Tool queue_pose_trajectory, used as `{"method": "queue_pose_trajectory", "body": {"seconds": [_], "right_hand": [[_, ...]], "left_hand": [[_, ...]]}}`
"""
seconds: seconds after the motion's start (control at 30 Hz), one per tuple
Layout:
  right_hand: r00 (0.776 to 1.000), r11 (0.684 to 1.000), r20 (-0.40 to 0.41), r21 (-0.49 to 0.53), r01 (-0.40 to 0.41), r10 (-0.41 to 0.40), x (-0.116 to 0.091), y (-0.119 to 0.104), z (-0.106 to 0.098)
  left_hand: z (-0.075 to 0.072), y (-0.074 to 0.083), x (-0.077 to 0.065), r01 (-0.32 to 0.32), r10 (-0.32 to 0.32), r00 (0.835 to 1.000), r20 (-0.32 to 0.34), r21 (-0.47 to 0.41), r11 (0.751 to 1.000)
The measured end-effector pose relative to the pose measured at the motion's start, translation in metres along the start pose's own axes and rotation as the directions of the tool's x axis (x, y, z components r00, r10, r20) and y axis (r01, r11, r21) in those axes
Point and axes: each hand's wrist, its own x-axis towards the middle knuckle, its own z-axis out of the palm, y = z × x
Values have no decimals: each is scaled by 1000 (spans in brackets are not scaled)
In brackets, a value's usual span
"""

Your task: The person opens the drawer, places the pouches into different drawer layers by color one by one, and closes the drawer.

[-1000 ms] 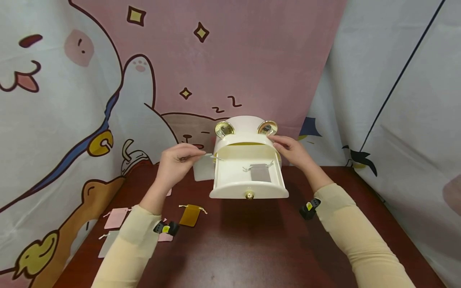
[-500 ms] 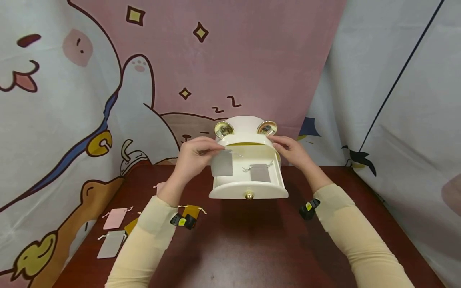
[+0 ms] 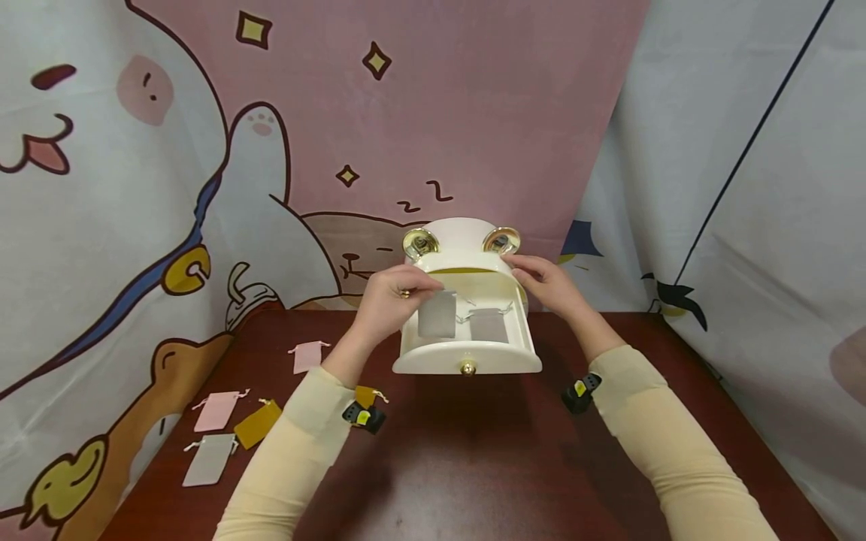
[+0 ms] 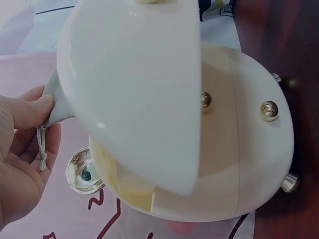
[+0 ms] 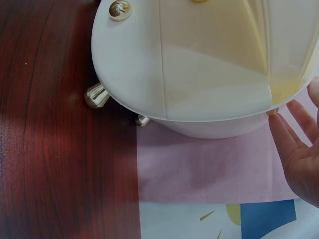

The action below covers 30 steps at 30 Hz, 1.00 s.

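Observation:
My left hand (image 3: 399, 297) pinches a small grey drawstring pouch (image 3: 438, 314) by its top, over the left part of a pulled-out drawer (image 3: 468, 357). In the left wrist view, the pouch (image 4: 59, 102) hangs between thumb and fingers, its cord (image 4: 42, 149) dangling behind the drawer front. Another grey pouch (image 3: 489, 325) lies in the drawer on the right. The drawer belongs to a cream rounded box (image 3: 460, 239) with two gold-rimmed, eye-like rounds on top. My right hand (image 3: 546, 282) rests its fingertips against the box's right side, fingers fairly straight; the right wrist view shows this hand (image 5: 301, 149) too.
On the table's left lie two pink pouches (image 3: 219, 411), a mustard pouch (image 3: 258, 424) and a grey pouch (image 3: 207, 460). Another mustard pouch (image 3: 366, 396) shows partly behind the left wrist. Lower drawers with gold knobs (image 4: 269, 110) and metal feet (image 5: 96, 95) support the box. A printed cloth hangs behind.
My left hand has carried the grey pouch rightward, from beside the box to over the open drawer. My right hand has stayed at the box's side.

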Motion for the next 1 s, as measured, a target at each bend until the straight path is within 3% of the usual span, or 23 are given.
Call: {"method": "queue_pose_trajectory", "body": {"seconds": [0.2,0.47,0.67,1.0], "right_hand": [[1000,1000,2,24,9,-9,0,0,-1],[1000,1000,2,16,2,-2,0,4,0],[1000,1000,3,24,1,-1,0,4,0],[1000,999,3,35,27,-27,1,6,1]], "left_hand": [[9,-3,2,11,-11,1000,25,7,1000],[13,-3,-3,73,-73,996,45,8,997],[8,-6,-12,93,-93,995,34,7,996],[-10,-3,-40,223,-228,971,76,63,973]]}}
